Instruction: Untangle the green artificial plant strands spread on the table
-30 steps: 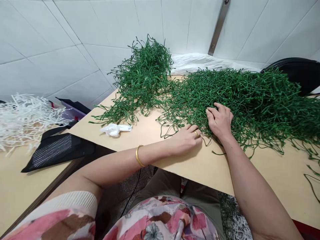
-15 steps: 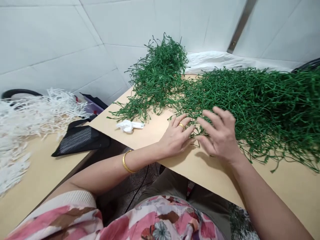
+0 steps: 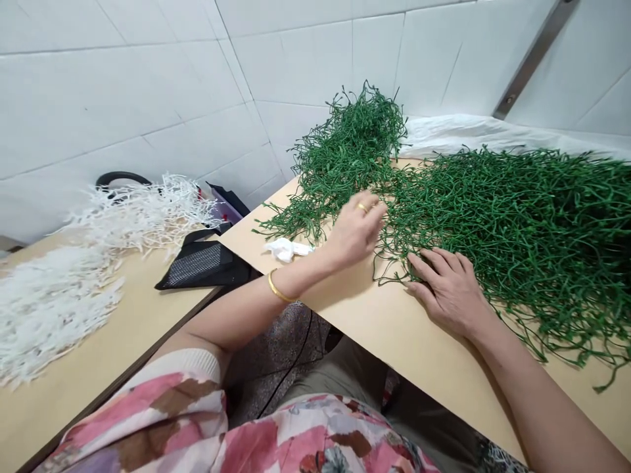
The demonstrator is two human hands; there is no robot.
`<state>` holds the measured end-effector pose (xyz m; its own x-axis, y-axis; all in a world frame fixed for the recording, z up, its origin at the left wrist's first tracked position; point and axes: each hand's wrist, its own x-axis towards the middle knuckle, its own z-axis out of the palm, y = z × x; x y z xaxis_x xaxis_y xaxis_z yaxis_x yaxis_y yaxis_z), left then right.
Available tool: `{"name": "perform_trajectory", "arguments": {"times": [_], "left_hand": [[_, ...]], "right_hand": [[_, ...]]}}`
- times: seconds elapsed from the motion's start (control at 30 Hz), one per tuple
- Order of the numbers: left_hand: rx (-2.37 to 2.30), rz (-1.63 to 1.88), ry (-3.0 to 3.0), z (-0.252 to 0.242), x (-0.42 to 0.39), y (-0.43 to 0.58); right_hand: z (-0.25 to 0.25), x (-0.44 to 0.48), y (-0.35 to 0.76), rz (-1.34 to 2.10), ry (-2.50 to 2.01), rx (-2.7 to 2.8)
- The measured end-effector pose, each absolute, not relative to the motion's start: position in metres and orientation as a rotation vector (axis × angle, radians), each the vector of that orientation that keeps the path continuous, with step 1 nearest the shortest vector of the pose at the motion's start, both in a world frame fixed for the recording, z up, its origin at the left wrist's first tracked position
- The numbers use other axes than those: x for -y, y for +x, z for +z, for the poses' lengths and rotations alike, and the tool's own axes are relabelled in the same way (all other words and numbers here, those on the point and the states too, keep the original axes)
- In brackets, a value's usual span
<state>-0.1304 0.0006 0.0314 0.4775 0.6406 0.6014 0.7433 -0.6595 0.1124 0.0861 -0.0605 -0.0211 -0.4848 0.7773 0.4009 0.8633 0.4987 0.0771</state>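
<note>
**A:** From the head camera, the hands had split! Half a second earlier they were nearly together; now the left hand (image 3: 355, 230) had lifted off the pale wooden tabletop (image 3: 424, 341), its fingers curled narrow.

**B:** Was it holding anything?

**A:** I couldn't tell. Its fingertips were turned away, just where the mat of green strands (image 3: 522, 223) met the smaller green heap (image 3: 352, 148).

**B:** And the right hand (image 3: 446, 292)?

**A:** Wide, lying flat with the fingers spread on the mat's near edge, and nothing gripped that I could see.

**B:** What else had changed?

**A:** The view had swung, bringing more white shredded strands (image 3: 49, 305) into frame on the left. The mat ran off the right edge, cut off, and a crumpled white tissue (image 3: 286, 249) lay just beside the left wrist.
</note>
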Motion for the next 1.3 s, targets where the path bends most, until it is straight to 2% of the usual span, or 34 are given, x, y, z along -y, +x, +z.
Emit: {"name": "perform_trajectory", "arguments": {"times": [0.13,0.27,0.6,0.73,0.9,1.0,1.1,1.2,1.3], "left_hand": [[1.546,-0.952,-2.284,0.037,-0.040,-0.147],[1.654,-0.855,-2.282,0.029,-0.067,-0.151],[1.500,-1.463,-2.238,0.068,-0.058,-0.137],[1.392,-1.448,-2.408,0.063,-0.022,-0.125],[1.181,-1.191,-2.971,0.043,0.019,-0.118],[1.181,-1.331,-2.857,0.052,0.012,-0.122],[1.406,-1.477,-2.495,0.073,-0.027,-0.127],[1.655,-1.274,-2.331,0.085,-0.079,-0.129],[1.908,-0.886,-2.389,0.081,-0.113,-0.126]], "right_hand": [[-0.018,0.061,0.084,-0.331,-1.370,2.417],[-0.017,0.061,0.084,-0.305,-1.372,2.404],[-0.019,0.058,0.086,-0.284,-1.365,2.413],[-0.019,0.058,0.087,-0.258,-1.342,2.396],[-0.019,0.058,0.087,-0.301,-1.346,2.399],[-0.018,0.058,0.087,-0.312,-1.354,2.381],[-0.016,0.059,0.088,-0.345,-1.322,2.307],[-0.013,0.061,0.089,-0.415,-1.248,2.194],[-0.011,0.062,0.091,-0.492,-1.220,2.109]]}}
